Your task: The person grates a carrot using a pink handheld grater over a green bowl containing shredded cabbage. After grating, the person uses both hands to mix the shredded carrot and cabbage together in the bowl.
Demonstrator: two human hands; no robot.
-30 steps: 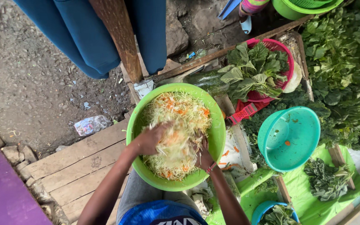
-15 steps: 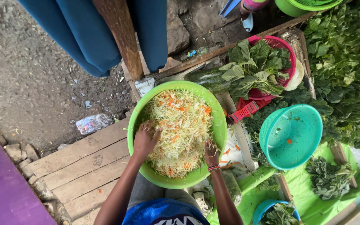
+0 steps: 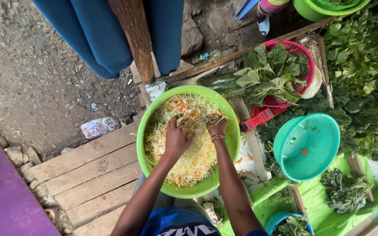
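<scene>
A large lime-green plastic bowl [image 3: 150, 114] sits in front of me, filled with shredded pale cabbage and orange carrot [image 3: 195, 161]. My left hand [image 3: 176, 136] is pressed into the shreds near the bowl's middle, fingers curled into them. My right hand [image 3: 216, 126], with a beaded bracelet at the wrist, digs into the shreds just to the right, close to the left hand. Both hands are gathering handfuls of the mix at the far half of the bowl.
A teal basin [image 3: 308, 146] stands to the right. A pink basket [image 3: 302, 54] holds leafy greens [image 3: 267, 74], with more greens [image 3: 364, 78] piled at far right. Wooden planks [image 3: 88, 170] lie at left, a wooden post [image 3: 132, 39] and blue cloth [image 3: 92, 35] above.
Both hands have moved from the near edge of the bowl up into the middle and far part of the shredded mix, coming closer together.
</scene>
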